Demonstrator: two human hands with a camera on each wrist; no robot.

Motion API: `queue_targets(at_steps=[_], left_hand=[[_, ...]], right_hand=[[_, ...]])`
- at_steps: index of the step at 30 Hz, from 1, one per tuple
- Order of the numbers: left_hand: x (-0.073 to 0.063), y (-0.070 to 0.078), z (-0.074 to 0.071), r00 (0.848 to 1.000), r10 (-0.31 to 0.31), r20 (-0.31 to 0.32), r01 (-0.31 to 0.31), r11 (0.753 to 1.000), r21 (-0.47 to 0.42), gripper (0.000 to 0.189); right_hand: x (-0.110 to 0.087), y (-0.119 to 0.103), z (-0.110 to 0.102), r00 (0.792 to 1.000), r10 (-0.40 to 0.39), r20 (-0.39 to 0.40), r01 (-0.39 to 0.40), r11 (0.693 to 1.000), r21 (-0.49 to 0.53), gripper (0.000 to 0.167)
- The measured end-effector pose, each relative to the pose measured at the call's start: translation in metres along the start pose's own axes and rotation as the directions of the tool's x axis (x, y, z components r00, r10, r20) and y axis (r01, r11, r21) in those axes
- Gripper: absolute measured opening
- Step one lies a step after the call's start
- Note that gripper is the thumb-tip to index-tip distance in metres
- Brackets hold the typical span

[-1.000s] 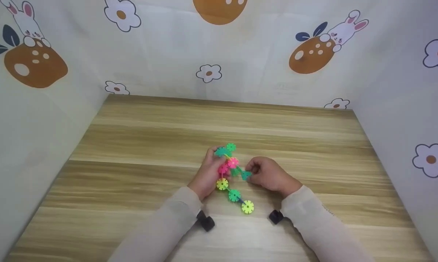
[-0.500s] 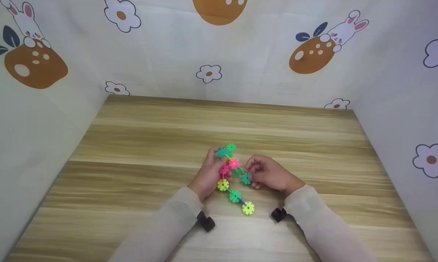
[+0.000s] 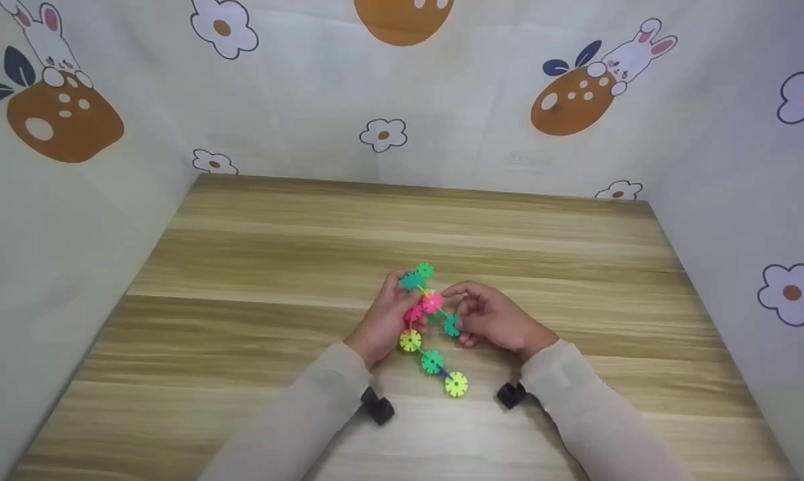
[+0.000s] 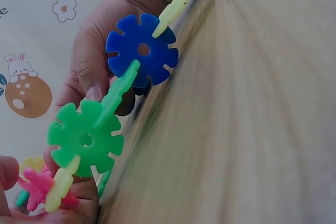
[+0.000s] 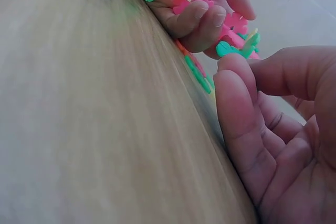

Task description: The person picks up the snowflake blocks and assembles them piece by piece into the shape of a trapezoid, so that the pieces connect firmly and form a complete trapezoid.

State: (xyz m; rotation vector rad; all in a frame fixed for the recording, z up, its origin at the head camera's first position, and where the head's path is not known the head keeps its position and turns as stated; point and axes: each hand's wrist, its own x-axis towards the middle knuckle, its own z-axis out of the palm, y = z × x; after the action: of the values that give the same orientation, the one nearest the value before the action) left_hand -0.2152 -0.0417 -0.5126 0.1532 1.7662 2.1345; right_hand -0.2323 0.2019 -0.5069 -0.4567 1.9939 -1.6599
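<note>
Disc chain: a branching string of thin, notched, flower-shaped plastic discs in pink, yellow, green and blue (image 3: 432,362), joined slot to slot; it lies between the two hands over the wood-grain tabletop (image 3: 275,267).
Left hand (image 3: 383,324): curled round the chain at its bright pink discs (image 3: 431,302).
Right hand (image 3: 498,321): thumb and fingers pinching the teal-green notched disc (image 3: 451,325) at a branch's end.
Trailing branch: runs toward the person, past the dark blue disc (image 4: 143,51) to a yellow end disc (image 3: 456,384); whether it touches the tabletop cannot be told.
Handling: probably light, with stiff, smooth, slightly slippery discs; the slot joints are likely the weak points, apt to twist or pull apart.
Best hold: flat faces of the discs on either side of a joint, the loose branches left unstrained.
</note>
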Motion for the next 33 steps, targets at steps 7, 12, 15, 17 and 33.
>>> queue_targets(at_steps=[7,12,15,17,33], left_hand=[[-0.0003,0.0017,0.0,1.0,-0.006,0.023,0.005,1.0,0.008,0.044],[-0.001,0.0014,0.0009,0.999,-0.004,0.036,0.003,1.0,0.03,0.045],[-0.0013,0.0011,0.0009,0.999,-0.008,0.031,0.007,1.0,0.03,0.045],[-0.001,0.0007,0.0009,1.0,-0.01,0.023,0.01,1.0,0.014,0.045],[-0.0004,0.0012,0.001,0.998,-0.047,-0.048,0.042,0.995,-0.091,0.042]], right_hand=[[-0.0001,0.0004,0.0032,1.0,-0.025,0.001,0.025,1.0,-0.009,0.06],[-0.0008,-0.0007,0.0047,1.0,-0.017,-0.001,0.017,1.0,-0.02,0.056],[-0.0007,-0.0013,0.0061,1.0,-0.013,-0.01,0.013,1.0,-0.016,0.052],[-0.0002,-0.0016,0.0064,1.0,-0.007,-0.017,0.007,1.0,-0.009,0.052],[-0.002,-0.0041,0.0053,0.999,0.012,0.044,-0.013,1.0,0.023,0.079]])
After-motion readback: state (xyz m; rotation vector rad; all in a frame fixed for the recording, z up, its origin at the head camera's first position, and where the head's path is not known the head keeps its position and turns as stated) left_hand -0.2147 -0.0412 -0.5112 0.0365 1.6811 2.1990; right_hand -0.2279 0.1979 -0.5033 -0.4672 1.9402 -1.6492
